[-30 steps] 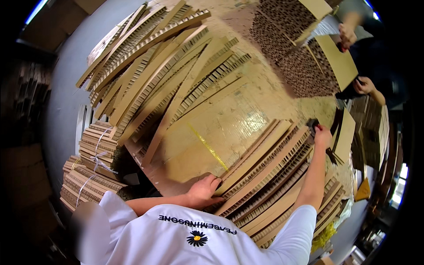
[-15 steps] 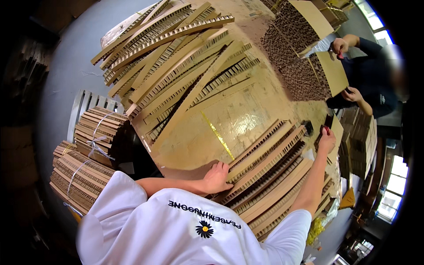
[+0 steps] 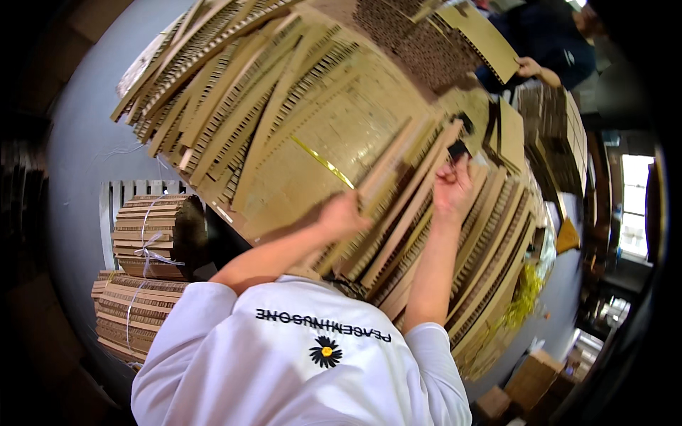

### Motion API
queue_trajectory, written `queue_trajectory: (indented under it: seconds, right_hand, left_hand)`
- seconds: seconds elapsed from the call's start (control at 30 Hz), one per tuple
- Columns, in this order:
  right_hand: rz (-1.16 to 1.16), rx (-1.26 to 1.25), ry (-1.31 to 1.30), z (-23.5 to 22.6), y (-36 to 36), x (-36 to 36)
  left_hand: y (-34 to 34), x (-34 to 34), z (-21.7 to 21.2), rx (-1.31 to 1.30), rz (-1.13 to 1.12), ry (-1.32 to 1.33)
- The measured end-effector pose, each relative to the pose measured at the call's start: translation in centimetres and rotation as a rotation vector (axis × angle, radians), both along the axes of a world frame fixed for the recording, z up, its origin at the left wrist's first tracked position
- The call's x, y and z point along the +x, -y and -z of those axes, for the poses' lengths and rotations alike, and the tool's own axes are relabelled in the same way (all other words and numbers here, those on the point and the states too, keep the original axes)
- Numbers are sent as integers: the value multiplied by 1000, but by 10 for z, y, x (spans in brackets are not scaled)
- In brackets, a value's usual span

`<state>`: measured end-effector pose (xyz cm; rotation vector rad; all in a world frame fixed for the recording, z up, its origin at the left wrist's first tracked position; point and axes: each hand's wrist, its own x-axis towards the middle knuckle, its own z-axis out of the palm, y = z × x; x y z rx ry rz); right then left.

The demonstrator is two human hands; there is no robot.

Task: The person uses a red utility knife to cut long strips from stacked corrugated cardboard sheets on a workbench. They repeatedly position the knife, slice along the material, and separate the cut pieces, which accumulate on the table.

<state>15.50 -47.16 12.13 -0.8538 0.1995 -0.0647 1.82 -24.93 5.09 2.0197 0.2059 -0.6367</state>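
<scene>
Cardboard strips [image 3: 419,213] lie fanned across the work table [image 3: 312,184], where the left hand [image 3: 342,216] curls closed on one strip's near edge and the right hand [image 3: 452,188] pinches its far end.

A broad cardboard-covered work table [image 3: 312,177] fills the centre of the frame, with a yellow strip [image 3: 323,162] running diagonally across its bare middle. Fanned rows of slotted cardboard strips [image 3: 213,92] lie on its upper left part; a second spread of long cardboard strips [image 3: 455,263] covers its lower right part. A dark honeycomb cardboard panel [image 3: 419,42] lies at its upper edge. On the grey floor [image 3: 78,163] at left stand tied bundles of cardboard strips [image 3: 153,234].
</scene>
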Motion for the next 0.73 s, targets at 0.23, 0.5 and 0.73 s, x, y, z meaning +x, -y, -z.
queue_trajectory:
  seconds: [0.23,0.5,0.73]
  right_hand:
    - [-102,-19,-15,8,-43,-50]
    - [-205,-143,-101,18,-81,-84]
    - [-179,-377,-156,-4,-72,-116]
  left_hand:
    - [-119,-33,-1,767,41,389]
    - [-109,-72,-7,577,-156,632]
    - [-52,-80,49,537,35,418]
